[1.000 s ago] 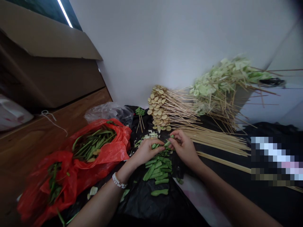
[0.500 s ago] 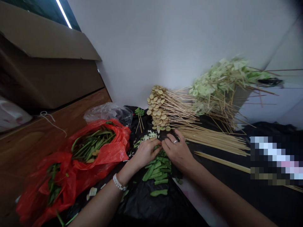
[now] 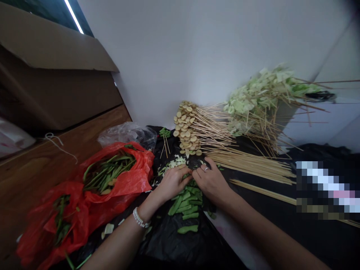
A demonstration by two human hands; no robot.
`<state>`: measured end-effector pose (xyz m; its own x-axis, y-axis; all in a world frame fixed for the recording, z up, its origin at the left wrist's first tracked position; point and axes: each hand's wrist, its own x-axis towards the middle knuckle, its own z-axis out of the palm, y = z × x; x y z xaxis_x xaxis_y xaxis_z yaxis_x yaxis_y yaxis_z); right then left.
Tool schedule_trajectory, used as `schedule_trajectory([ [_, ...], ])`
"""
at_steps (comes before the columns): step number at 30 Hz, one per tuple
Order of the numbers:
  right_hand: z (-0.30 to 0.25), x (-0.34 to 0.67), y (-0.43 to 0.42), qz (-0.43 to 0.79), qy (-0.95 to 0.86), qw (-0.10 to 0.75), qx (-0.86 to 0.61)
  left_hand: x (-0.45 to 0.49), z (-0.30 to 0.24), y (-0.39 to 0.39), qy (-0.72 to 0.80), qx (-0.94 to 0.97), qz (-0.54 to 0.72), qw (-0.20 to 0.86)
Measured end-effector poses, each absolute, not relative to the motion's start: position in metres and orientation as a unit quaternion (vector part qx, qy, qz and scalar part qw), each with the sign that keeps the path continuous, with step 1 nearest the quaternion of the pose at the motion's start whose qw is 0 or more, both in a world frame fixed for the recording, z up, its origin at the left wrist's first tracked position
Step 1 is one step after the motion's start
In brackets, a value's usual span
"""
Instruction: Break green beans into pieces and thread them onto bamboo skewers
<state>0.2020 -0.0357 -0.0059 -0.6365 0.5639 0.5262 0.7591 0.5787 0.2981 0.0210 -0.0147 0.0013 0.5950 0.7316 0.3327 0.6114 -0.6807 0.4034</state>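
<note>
My left hand [image 3: 173,183], with a pearl bracelet at the wrist, curls over a small piece of green bean [image 3: 185,175]. My right hand [image 3: 210,183], wearing a ring, sits beside it, its fingertips almost touching the left hand. Below both hands lies a heap of cut green beans [image 3: 184,206] on a black plastic sheet [image 3: 165,243]. Chopped pale cabbage [image 3: 171,165] lies just beyond the left hand. Tan round slices on bamboo skewers [image 3: 187,129] are stacked past my fingers, and a bundle of bare skewers [image 3: 253,165] lies to the right.
A red plastic bag [image 3: 132,176] holds long green beans, with a second red bag [image 3: 53,221] nearer on the left. Skewered pale cabbage leaves [image 3: 261,101] pile up against the white wall [image 3: 197,52]. A cardboard box [image 3: 56,90] stands on a wooden surface [image 3: 36,168].
My right hand has lowered and flattened toward the left hand, and the bean piece it lifted earlier no longer shows in it. The view has shifted slightly.
</note>
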Motion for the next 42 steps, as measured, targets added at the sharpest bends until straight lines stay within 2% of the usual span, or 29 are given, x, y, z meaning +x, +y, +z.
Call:
schedule_trajectory([
  [8,-0.006,0.204,-0.039,-0.188,-0.858,0.241,-0.412,0.024,0.006,-0.015,0.378,0.838,0.315,0.238],
  [18,-0.012,0.202,-0.039,-0.113,-0.840,0.264,-0.461,0.028,-0.001,-0.013,0.381,0.797,0.372,0.285],
  [25,-0.009,0.199,-0.039,-0.023,-0.812,0.334,-0.477,0.032,0.001,-0.014,0.415,0.730,0.422,0.341],
  [32,-0.005,0.202,-0.035,0.116,-0.792,0.391,-0.455,0.032,-0.001,-0.012,0.439,0.580,0.477,0.493],
  [42,-0.008,0.202,-0.029,0.379,-0.656,0.464,-0.460,0.018,0.007,0.003,0.338,0.325,0.571,0.673],
])
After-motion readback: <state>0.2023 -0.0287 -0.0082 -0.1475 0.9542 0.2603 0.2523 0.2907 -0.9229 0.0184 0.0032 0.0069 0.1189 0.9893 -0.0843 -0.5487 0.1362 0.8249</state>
